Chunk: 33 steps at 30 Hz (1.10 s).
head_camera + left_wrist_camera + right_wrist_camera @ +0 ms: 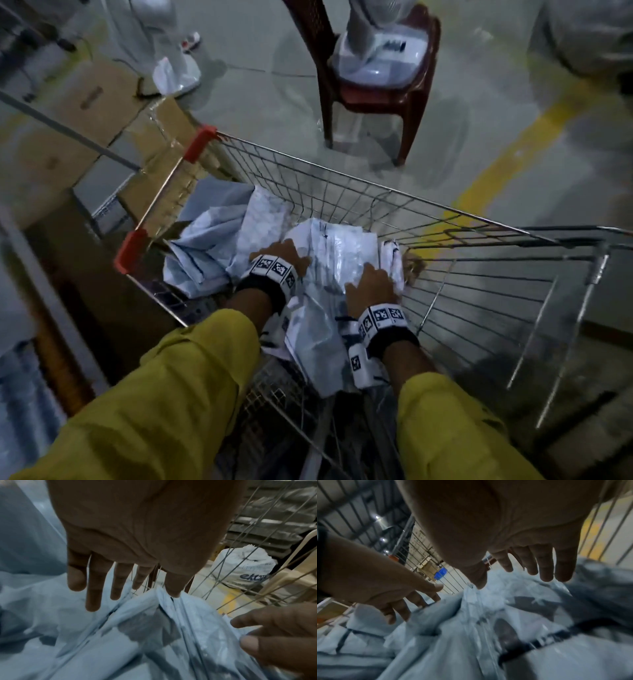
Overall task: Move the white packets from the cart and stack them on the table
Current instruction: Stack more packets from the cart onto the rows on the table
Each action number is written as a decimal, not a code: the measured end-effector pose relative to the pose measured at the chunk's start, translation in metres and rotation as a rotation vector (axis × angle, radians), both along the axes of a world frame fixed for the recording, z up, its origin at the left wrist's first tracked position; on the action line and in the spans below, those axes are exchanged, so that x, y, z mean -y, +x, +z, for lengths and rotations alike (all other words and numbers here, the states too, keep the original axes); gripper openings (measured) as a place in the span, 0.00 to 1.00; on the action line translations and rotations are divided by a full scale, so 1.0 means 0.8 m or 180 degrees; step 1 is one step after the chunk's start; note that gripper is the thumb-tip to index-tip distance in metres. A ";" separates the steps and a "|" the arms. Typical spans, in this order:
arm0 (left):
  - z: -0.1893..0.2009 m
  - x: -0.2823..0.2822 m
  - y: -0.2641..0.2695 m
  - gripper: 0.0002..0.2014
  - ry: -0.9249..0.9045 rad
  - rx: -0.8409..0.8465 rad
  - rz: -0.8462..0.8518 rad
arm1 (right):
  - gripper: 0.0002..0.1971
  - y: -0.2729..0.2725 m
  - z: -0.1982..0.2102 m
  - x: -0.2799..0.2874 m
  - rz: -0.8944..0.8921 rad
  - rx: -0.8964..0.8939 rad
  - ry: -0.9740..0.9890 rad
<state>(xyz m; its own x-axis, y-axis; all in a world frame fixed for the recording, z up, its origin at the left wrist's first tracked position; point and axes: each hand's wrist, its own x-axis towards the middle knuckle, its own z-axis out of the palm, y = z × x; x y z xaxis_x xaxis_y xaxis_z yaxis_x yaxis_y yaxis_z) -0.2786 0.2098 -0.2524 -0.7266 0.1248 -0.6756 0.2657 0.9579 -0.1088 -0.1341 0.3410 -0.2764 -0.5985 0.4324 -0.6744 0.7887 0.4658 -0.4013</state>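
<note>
The packets [329, 260] under both grips are thin plastic film, white, crinkled and glossy, with dark printed lines. The cart [376, 192] round them is bare metal wire, shiny, with red plastic corner caps [200, 143]. Beyond the grips stands a chair [373, 92] of smooth brown plastic. Left of it lie matt cardboard boxes [99, 99]. The sleeves [191, 383] are yellow cloth.

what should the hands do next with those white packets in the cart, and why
Probably curl the fingers and close both hands on the bundle. The left hand and right hand are spread, fingers straight, over the crumpled white packets, with no firm grip visible yet. The packets still lie inside the wire cart, so they must be gripped before lifting out.
</note>
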 end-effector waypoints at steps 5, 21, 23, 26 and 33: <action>-0.049 0.000 0.003 0.45 -0.0036 0.0417 0.0512 | 0.52 0.014 -0.051 0.013 0.0136 0.0202 -0.0038; -0.001 0.017 0.009 0.46 0.0091 0.0408 0.1185 | 0.43 0.013 -0.009 0.019 0.0056 0.0240 0.0230; 0.019 0.015 0.012 0.48 0.0151 0.0393 0.1301 | 0.40 0.015 0.007 0.021 -0.0003 0.0197 0.0328; 0.060 0.014 0.021 0.48 0.0290 0.0324 0.1364 | 0.37 0.018 0.036 0.021 -0.0139 0.0176 0.0353; 0.168 0.044 0.063 0.50 0.0863 -0.0059 0.1599 | 0.34 0.038 0.137 0.035 -0.0167 -0.0157 0.0530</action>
